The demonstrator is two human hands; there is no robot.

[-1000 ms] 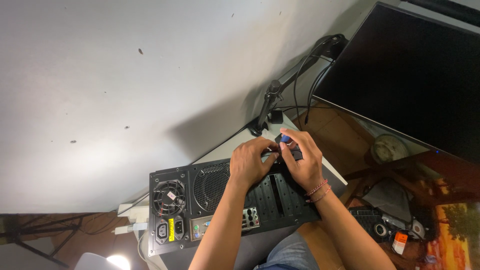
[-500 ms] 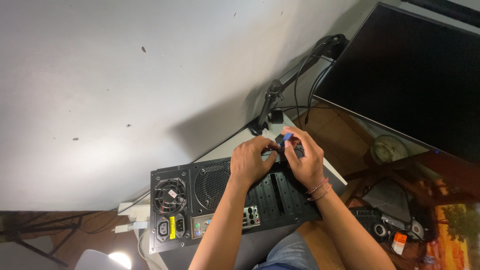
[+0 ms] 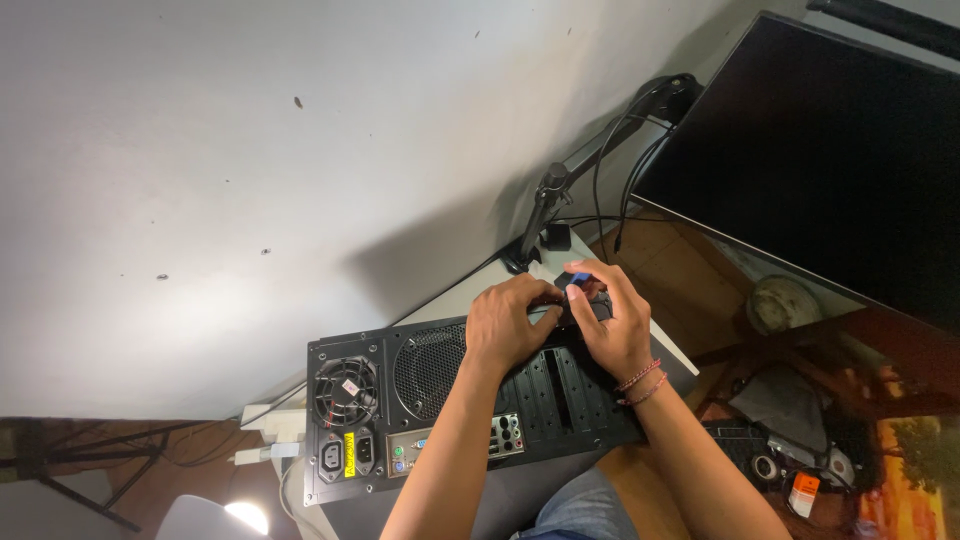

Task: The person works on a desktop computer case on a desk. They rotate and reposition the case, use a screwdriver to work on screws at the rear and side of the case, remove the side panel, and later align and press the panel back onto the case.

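Observation:
A black desktop computer case (image 3: 400, 420) lies with its rear panel facing me, showing fans, ports and expansion slots. My left hand (image 3: 505, 322) rests curled on the upper edge of the case, fingers pressed against a dark part there. Beside it, my right hand (image 3: 612, 325) grips a small tool with a blue tip (image 3: 578, 281) at the same edge of the case. The two hands touch each other. What sits under the fingers is hidden.
A large dark monitor (image 3: 820, 160) on a black arm (image 3: 545, 210) with hanging cables stands at the right. A white power strip (image 3: 270, 430) lies left of the case. Wooden desk with clutter at lower right (image 3: 790, 470). A pale wall fills the left.
Both hands stay at the case's top edge. The right hand's fingers have shifted slightly around the blue-tipped tool. The view has barely moved.

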